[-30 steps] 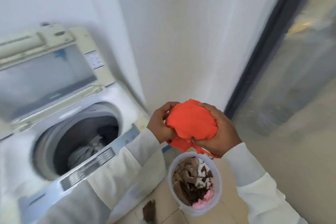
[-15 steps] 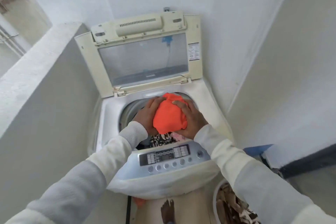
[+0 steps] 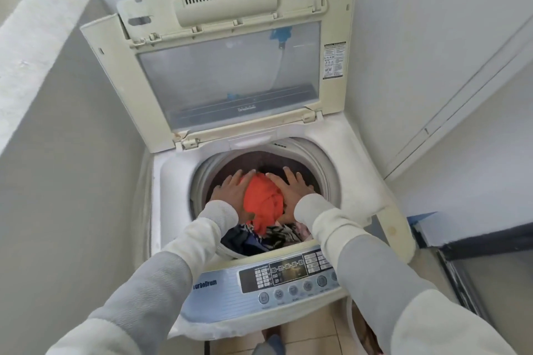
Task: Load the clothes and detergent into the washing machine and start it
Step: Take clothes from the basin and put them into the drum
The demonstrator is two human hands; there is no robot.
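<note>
The top-loading washing machine (image 3: 173,173) stands with its lid (image 3: 230,81) propped upright. Both my arms reach down into the drum. An orange garment (image 3: 261,204) lies on a pile of dark and patterned clothes (image 3: 274,235) inside. My left hand (image 3: 230,192) rests against the garment's left side with its fingers spread flat. My right hand (image 3: 291,190) lies against its right side, fingers also spread. Neither hand is clenched on the cloth. No detergent is in view.
The blue control panel (image 3: 288,274) with round buttons faces me at the machine's front. A low concrete wall (image 3: 43,52) stands close on the left, a white wall on the right. The laundry basket's rim (image 3: 352,323) shows at the bottom right, on the tiled floor.
I turned from the basket to the machine carrying the orange garment in both hands, then lowered it into the drum. My fingers have gone from gripping it to spread flat beside it.
</note>
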